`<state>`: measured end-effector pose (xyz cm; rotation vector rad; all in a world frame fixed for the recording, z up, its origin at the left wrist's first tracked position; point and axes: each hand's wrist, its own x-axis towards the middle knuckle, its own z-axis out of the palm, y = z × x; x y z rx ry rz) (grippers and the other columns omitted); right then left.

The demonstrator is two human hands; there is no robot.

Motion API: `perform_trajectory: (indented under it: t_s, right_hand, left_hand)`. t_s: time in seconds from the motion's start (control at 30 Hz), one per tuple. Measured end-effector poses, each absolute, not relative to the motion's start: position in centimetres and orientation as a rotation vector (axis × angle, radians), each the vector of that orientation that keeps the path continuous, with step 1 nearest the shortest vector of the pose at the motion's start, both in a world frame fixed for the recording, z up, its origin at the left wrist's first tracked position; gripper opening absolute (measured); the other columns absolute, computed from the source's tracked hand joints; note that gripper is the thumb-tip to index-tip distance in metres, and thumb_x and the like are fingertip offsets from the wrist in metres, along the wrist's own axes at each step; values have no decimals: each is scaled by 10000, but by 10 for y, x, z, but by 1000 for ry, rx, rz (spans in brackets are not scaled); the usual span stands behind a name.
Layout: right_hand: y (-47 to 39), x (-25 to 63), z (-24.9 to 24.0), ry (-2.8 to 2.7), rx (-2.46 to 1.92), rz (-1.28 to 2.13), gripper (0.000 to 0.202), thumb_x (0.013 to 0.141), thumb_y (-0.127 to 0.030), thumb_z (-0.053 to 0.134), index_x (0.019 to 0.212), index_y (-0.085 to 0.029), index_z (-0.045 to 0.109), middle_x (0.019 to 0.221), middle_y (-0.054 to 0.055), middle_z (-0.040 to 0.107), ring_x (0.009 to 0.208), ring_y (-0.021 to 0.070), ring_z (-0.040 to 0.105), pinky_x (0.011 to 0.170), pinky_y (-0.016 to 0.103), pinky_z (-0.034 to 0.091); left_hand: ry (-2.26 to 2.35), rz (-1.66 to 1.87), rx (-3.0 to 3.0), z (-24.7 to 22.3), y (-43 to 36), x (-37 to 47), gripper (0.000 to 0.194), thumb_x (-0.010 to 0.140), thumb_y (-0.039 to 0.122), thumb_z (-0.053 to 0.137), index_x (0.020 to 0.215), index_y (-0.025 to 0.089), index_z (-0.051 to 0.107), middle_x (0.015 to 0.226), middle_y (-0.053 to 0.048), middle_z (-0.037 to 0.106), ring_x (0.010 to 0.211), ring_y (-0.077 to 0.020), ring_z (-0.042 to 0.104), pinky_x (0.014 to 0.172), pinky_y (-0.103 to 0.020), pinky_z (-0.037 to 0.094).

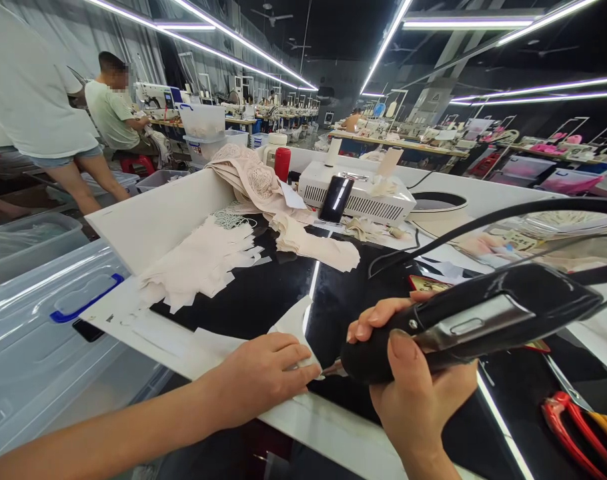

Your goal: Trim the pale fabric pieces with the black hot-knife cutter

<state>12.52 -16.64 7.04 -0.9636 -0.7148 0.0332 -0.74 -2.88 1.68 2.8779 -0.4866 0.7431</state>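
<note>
My right hand [413, 373] is wrapped around a black corded handheld tool [488, 313] with a silver metal lever on its side. The tool's narrow metal tip points left and meets the edge of a small white fabric piece [296, 323]. On that piece lies my left hand [263, 377], fingers bent and pressed together, holding it against the glossy black work surface [243, 293] near the front edge. Farther back sit a spread stack of pale fabric pieces [198, 260] and a second, smaller beige stack [318, 243].
Red-handled scissors [578, 427] lie at the right. Behind the stacks are a white vented box [356, 190], a black phone-like object [336, 199], a red thread spool [282, 164] and lace fabric [248, 177]. A clear lidded bin [43, 333] stands left; two people are beyond it.
</note>
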Motion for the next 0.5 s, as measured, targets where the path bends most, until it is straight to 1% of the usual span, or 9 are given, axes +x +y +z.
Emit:
perform_trajectory:
  t_s: [0.37, 0.43, 0.5]
  right_hand:
    - [-166, 124, 71, -707, -982, 29, 362, 891, -291, 806, 1179, -264, 588, 821, -25, 681, 626, 156, 648, 579, 335, 600]
    - [-167, 123, 72, -680, -1017, 31, 371, 875, -310, 817, 1166, -262, 592, 805, -21, 677, 616, 167, 649, 573, 348, 601]
    - [-168, 125, 70, -641, -1072, 30, 382, 854, -339, 829, 1146, -263, 595, 783, -17, 671, 605, 180, 652, 568, 357, 603]
  left_hand:
    - [-438, 707, 2898, 17, -29, -10, 152, 1042, 158, 618, 1191, 144, 647, 1123, -87, 706, 1062, -218, 693, 966, -352, 599]
    - [-415, 728, 2913, 15, -31, -10, 145, 1059, 189, 606, 1193, 152, 647, 1119, -80, 710, 1050, -207, 694, 962, -344, 596]
    - [-395, 757, 2930, 13, -32, -9, 150, 1083, 254, 590, 1183, 162, 653, 1118, -69, 714, 1034, -188, 693, 978, -329, 587]
